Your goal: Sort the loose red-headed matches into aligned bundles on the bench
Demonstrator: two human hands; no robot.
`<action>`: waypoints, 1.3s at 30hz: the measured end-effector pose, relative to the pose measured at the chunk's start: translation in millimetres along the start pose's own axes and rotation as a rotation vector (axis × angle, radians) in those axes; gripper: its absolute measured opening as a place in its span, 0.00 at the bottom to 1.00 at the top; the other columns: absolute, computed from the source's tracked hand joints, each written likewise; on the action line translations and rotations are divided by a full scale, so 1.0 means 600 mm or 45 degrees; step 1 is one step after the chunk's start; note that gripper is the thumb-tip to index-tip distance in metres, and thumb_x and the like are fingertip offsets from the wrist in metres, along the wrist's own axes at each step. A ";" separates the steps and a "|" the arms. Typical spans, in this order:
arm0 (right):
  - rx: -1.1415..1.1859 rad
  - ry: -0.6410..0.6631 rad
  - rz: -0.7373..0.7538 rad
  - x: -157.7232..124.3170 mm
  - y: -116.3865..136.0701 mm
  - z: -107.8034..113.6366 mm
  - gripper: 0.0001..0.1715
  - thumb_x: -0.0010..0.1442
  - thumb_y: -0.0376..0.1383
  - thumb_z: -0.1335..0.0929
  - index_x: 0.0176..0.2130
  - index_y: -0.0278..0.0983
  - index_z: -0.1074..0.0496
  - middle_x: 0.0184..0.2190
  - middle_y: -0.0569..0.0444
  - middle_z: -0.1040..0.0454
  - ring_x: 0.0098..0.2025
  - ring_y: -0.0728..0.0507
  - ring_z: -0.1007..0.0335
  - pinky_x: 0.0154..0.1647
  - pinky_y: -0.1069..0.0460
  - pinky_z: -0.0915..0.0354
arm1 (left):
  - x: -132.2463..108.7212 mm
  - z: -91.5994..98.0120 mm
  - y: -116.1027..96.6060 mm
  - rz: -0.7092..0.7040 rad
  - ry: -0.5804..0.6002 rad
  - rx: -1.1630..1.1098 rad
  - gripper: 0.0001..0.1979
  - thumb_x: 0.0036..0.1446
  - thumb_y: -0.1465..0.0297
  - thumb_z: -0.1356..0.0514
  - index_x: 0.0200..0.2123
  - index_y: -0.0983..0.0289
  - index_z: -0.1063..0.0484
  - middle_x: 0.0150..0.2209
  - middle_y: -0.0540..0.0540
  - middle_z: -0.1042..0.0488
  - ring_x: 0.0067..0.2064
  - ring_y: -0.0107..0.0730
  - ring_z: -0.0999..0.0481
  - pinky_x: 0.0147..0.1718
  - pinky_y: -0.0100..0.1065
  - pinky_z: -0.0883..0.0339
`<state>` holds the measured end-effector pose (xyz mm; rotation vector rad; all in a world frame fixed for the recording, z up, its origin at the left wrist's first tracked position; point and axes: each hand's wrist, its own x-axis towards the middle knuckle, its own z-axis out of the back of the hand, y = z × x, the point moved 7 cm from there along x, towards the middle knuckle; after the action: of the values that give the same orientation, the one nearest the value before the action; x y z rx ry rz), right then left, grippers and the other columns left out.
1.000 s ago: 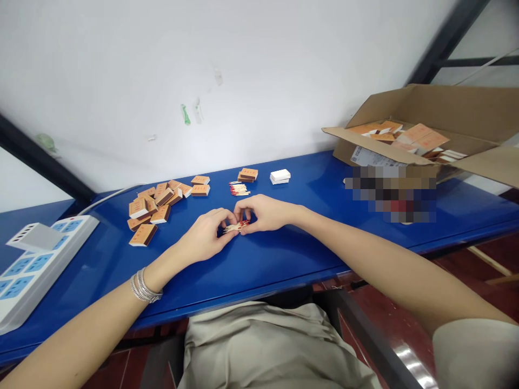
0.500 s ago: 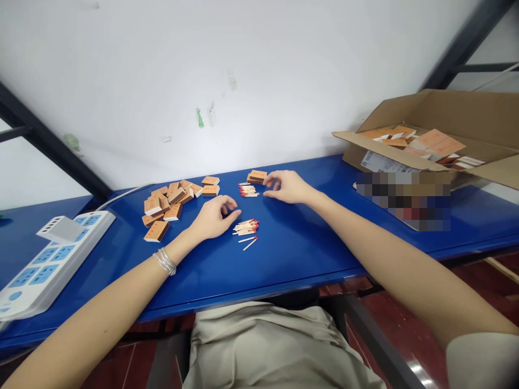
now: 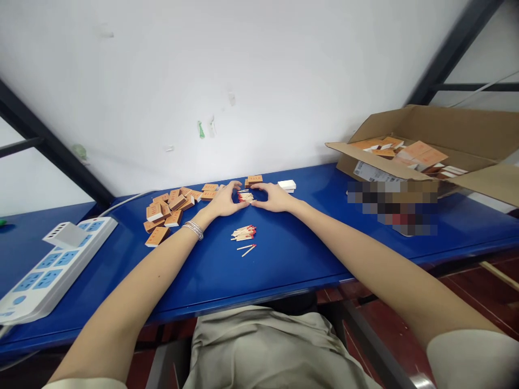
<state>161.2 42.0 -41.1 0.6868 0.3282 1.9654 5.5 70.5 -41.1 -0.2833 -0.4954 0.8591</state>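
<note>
The left hand [image 3: 226, 201] and the right hand [image 3: 275, 198] are curved towards each other, and between them lie the far matches [image 3: 246, 196] on the table [image 3: 263, 270]. On each hand the thumb stands apart from the fingers, so neither one is clenched, and nothing seems to be lifted. Whether the fingertips press on the sticks, I cannot tell, because they are very small here.

Closer to the body than both hands lie the near matches [image 3: 244, 233], and just beside these, closer again, two loose matches [image 3: 248, 249]. Beyond the hands sit two boxes [image 3: 254, 179]; beyond the right hand and to its right are the white trays [image 3: 287, 185]. The box heap [image 3: 164, 209] is to the left of the left hand, and the carton [image 3: 344, 162] is well to the right of the right hand.

In my judgement, the far matches could spread or cross if the two hands squeeze unevenly, since thin sticks roll easily on such a smooth surface. A few sticks could slip out below the thumbs. The left hand, being near to the closest boxes of the heap, could push them by its back. A low wrist or sleeve might drag the near matches out of order.
</note>
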 end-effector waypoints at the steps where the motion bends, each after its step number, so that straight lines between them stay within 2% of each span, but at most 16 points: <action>1: -0.021 0.009 0.003 0.001 0.002 -0.001 0.37 0.56 0.43 0.28 0.61 0.33 0.33 0.61 0.42 0.31 0.61 0.34 0.33 0.63 0.39 0.40 | 0.000 0.001 0.001 -0.010 -0.005 0.001 0.33 0.52 0.57 0.35 0.57 0.64 0.39 0.55 0.61 0.28 0.55 0.48 0.32 0.56 0.49 0.40; 6: -0.103 0.092 -0.013 0.008 0.006 -0.008 0.40 0.55 0.41 0.28 0.64 0.34 0.36 0.61 0.42 0.31 0.62 0.31 0.38 0.62 0.38 0.39 | 0.000 0.005 -0.006 -0.018 -0.020 0.024 0.28 0.52 0.61 0.35 0.54 0.63 0.37 0.50 0.58 0.24 0.49 0.46 0.31 0.52 0.47 0.38; 12: -0.053 0.070 0.108 0.003 0.015 0.002 0.29 0.56 0.38 0.29 0.56 0.33 0.28 0.54 0.45 0.24 0.56 0.36 0.29 0.59 0.42 0.37 | -0.019 0.007 -0.028 -0.102 -0.052 0.013 0.22 0.55 0.64 0.38 0.52 0.63 0.35 0.47 0.56 0.23 0.44 0.40 0.29 0.48 0.43 0.36; 17: 0.029 0.078 0.186 -0.010 0.026 0.005 0.25 0.54 0.37 0.29 0.52 0.34 0.25 0.48 0.45 0.20 0.49 0.40 0.25 0.53 0.45 0.33 | -0.043 0.010 -0.041 -0.151 -0.042 -0.004 0.19 0.55 0.65 0.38 0.50 0.63 0.33 0.44 0.55 0.22 0.42 0.38 0.28 0.45 0.41 0.34; 22: 0.108 0.062 0.223 -0.018 0.036 0.003 0.23 0.55 0.39 0.28 0.49 0.35 0.24 0.44 0.47 0.20 0.43 0.42 0.25 0.46 0.48 0.32 | -0.056 0.012 -0.053 -0.172 -0.007 -0.003 0.16 0.56 0.67 0.38 0.47 0.62 0.31 0.43 0.55 0.22 0.40 0.37 0.28 0.44 0.41 0.35; 27: 0.102 -0.006 0.253 -0.021 0.038 0.004 0.13 0.55 0.37 0.29 0.41 0.36 0.22 0.39 0.50 0.20 0.39 0.44 0.27 0.41 0.50 0.34 | -0.055 0.009 -0.055 -0.188 -0.017 0.006 0.12 0.56 0.66 0.38 0.44 0.62 0.29 0.40 0.53 0.22 0.38 0.36 0.29 0.41 0.39 0.36; 33: 0.182 -0.076 0.358 -0.024 0.049 -0.002 0.09 0.55 0.36 0.29 0.38 0.36 0.22 0.37 0.51 0.20 0.37 0.45 0.27 0.39 0.50 0.34 | -0.055 0.007 -0.060 -0.240 -0.050 0.008 0.10 0.58 0.65 0.38 0.41 0.62 0.28 0.38 0.52 0.23 0.37 0.34 0.28 0.39 0.37 0.36; 39: 0.209 -0.079 0.253 -0.021 0.042 0.001 0.10 0.56 0.39 0.29 0.36 0.35 0.22 0.35 0.51 0.20 0.35 0.46 0.27 0.38 0.51 0.34 | -0.055 0.008 -0.063 -0.227 -0.053 0.028 0.09 0.59 0.64 0.39 0.40 0.62 0.27 0.36 0.53 0.22 0.37 0.35 0.29 0.39 0.38 0.36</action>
<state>147.8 18.9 -32.2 0.9142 0.3990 2.1157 9.4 21.6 -31.0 -0.1979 -0.5415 0.6977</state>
